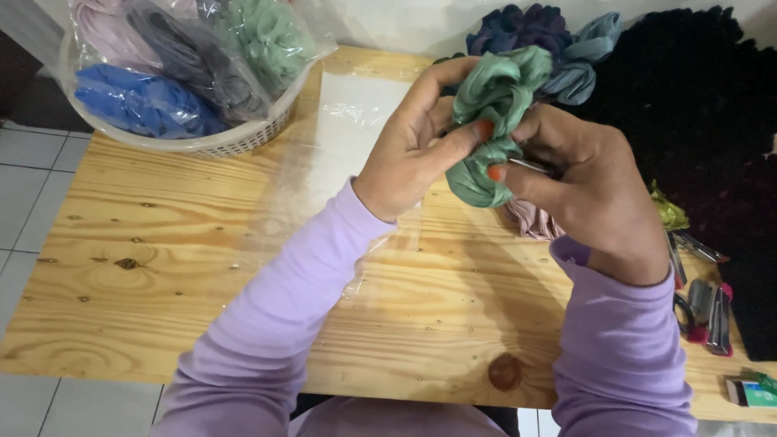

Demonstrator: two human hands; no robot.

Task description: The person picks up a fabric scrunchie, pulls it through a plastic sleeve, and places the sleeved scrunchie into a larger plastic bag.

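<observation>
Both hands raised just above the counter [162, 267], over its far middle, closed together on a green satin scrunchie [495, 113]. Left hand [417, 146] pinching the ruffled fabric from the near-left side, thumb pressed across the front; right hand [595, 190] gripping the lower right part, thumb and forefinger nipped tight on the cloth, with a thin metal pin or needle [530, 165] showing between the fingers just right of the scrunchie. Judged from the gathered, almost closed ring shape: mostly formed already, with what looks like a last gap or seam at the lower right left to finish; impossible to tell whether any thread is through it. Behind the scrunchie, at the counter's far edge: a small heap of finished-looking scrunchies in navy and dusty blue [542, 40]. Below and right of the scrunchie, partly hidden under the right hand: a pale pink piece of fabric [530, 220]. Far left of the scrunchie: a white plastic basket [235, 139] full of bagged fabric in blue, grey, pink and green. Directly left of it: a sheet of clear plastic [348, 113] lying flat on the wood. Right of it: a black fuzzy mat [712, 121], an olive scrap, then scissors and clips [708, 311] nearer the front edge. Nothing lying between the hands and the heap behind.
</observation>
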